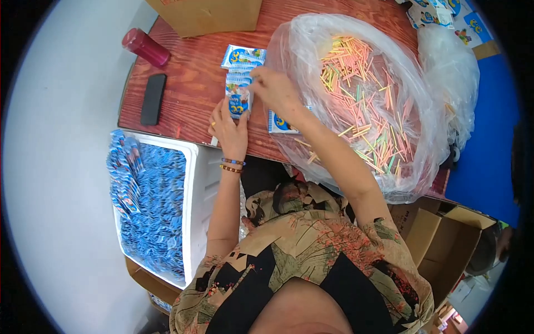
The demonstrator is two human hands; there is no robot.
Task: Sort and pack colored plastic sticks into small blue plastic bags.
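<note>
A row of small blue-and-white packets (238, 93) lies overlapping on the red wooden table, running away from me. My left hand (229, 129) grips the nearest packet by its lower end, thumb on the right side and fingers on the left. Over the right edge of the same row, my right hand (273, 92) has its fingertips pinched together; what is between them, if anything, is too small to tell. Another blue-and-white packet (281, 122) lies to the right, partly under the clear bag's edge and my right forearm.
A large clear plastic bag (300, 33) spreads open on the right, full of thin pink, yellow and green sticks (361, 100). At left are a phone (153, 99), a red jar (147, 49) and a white foam box (192, 167) heaped with blue packets. A cardboard box (208, 16) stands behind.
</note>
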